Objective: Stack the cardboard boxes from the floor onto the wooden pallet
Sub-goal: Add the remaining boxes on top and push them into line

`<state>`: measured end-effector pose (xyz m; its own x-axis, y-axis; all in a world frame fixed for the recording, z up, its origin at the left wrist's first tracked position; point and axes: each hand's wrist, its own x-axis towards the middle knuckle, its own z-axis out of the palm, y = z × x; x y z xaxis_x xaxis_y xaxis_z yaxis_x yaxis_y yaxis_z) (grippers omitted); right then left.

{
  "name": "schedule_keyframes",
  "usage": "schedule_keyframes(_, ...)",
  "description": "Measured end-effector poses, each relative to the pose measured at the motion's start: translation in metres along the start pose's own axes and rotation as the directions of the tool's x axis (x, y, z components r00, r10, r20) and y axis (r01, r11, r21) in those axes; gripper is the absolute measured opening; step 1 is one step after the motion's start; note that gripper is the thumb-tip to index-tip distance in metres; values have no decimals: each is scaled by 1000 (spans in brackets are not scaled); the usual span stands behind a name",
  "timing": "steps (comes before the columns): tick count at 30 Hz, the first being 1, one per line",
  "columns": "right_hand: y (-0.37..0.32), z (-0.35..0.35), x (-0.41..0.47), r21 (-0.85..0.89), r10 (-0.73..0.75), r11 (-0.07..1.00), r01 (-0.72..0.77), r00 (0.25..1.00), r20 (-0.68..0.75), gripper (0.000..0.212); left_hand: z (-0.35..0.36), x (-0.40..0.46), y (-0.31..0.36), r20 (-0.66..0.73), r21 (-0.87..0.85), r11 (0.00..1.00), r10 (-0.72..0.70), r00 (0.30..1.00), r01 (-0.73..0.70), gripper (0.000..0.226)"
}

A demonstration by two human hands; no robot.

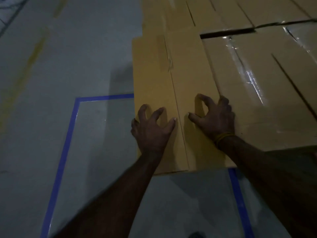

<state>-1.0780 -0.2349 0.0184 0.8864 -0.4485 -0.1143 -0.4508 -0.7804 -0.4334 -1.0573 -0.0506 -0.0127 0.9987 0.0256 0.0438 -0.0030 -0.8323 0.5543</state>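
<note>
A long tan cardboard box (171,79) lies on top of the stack, its near end overhanging the grey floor. Both my hands are on its top, near that end. My left hand (152,127) has its fingers spread and arched, with the fingertips on the cardboard left of the centre seam. My right hand (214,117), with a yellow band at the wrist, is arched the same way right of the seam. Neither hand wraps an edge. Beside this box on the right lies another cardboard box (257,86) with shiny clear tape. The wooden pallet is hidden.
More cardboard boxes (231,12) fill the back right, with a dark gap (228,32) between rows. Blue tape lines (68,134) mark a rectangle on the grey floor below the box. A faded yellow stripe (34,54) runs across the floor at left.
</note>
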Motion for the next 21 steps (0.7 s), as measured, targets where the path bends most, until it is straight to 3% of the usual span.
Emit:
schedule_keyframes(2,17,-1,20,-56,-13,998,15,999,38,81,19,13,13,39,-2,1000,4,999,-4,58)
schedule_keyframes(5,40,16,41,-285,-133,941,183,973,187,84,44,37,18,174,82,996,3,985,-17,65)
schedule_keyframes(7,54,30,49,-304,-144,924,232,947,286,84,57,47,14,241,160,986,17,970,-56,69)
schedule_keyframes(14,64,39,52,-287,-161,925,250,940,301,84,57,51,8,327,255,956,57,943,-146,72)
schedule_keyframes(21,102,31,27,-239,-340,887,395,909,243,69,54,16,8,285,301,935,98,954,-186,65)
